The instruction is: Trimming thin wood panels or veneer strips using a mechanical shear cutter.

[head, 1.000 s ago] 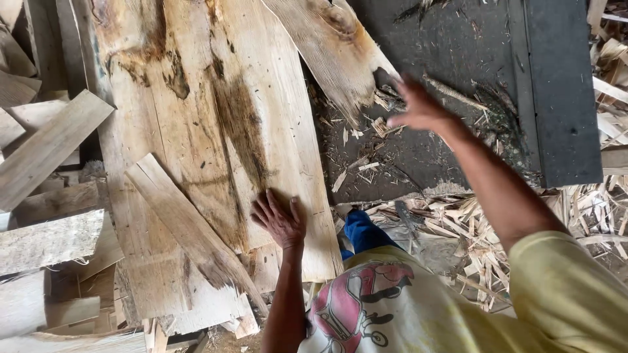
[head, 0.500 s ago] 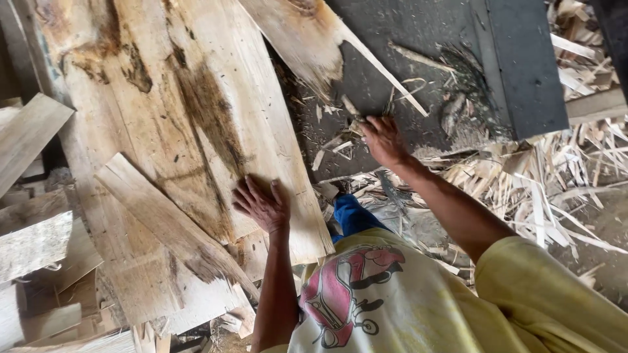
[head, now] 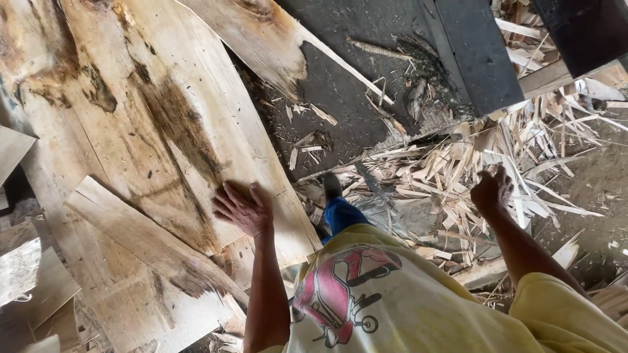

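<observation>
A veneer sheet (head: 163,124) is pressed flat under the open left hand (head: 242,210), while the empty, loosely curled right hand (head: 492,191) hangs over splinters (head: 458,163), so cuts are likely.

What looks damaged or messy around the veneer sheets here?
The big veneer sheet under the left hand carries dark stains and ragged edges. A torn sheet beyond it ends in a long splinter. Wood scraps lie strewn below the right hand.

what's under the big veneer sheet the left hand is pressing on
More pale wood sheets stick out below the big veneer sheet under the left hand, and dark floor shows beside it. What lies beneath its middle is covered.
</observation>
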